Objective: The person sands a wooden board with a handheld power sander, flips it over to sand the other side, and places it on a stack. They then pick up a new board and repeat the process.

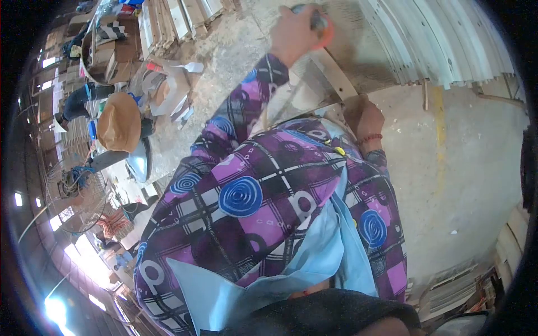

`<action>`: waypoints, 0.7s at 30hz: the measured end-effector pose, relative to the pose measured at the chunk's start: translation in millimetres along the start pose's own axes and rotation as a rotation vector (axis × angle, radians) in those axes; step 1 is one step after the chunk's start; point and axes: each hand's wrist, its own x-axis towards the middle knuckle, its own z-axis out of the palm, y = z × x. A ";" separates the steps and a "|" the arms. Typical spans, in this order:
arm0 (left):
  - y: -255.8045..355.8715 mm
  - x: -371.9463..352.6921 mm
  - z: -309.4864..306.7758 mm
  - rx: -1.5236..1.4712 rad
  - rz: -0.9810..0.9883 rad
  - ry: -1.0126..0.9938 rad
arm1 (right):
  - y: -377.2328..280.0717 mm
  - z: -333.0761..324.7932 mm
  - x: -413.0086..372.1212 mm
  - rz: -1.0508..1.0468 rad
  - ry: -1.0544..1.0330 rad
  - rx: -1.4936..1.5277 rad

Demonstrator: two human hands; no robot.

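My left hand is at the top of the view, closed around a round object with an orange-red edge. Motion blur hides what kind it is. Under and beside it runs a narrow wooden strip with dark spots like holes or knots. My right hand, with a red bracelet at the wrist, is closed at the near end of this strip, close to my body. Its fingertips are partly in shadow.
Ribbed pale boards are stacked at the upper right. Wooden slats lie at the upper left. A white brush-like tool rests on the floor. To the left are a person in a tan hat and a caged fan.
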 end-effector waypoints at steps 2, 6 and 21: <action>-5.7 12.7 -10.9 -0.074 0.025 0.071 | -1.4 3.6 0.7 0.026 -0.026 -0.024; 1.2 -6.4 -6.5 -0.019 -0.028 0.009 | 8.7 16.4 5.9 0.047 -0.034 -0.052; -13.0 -16.3 -13.8 -0.008 -0.080 0.000 | 0.9 8.2 -0.2 -0.010 -0.004 -0.063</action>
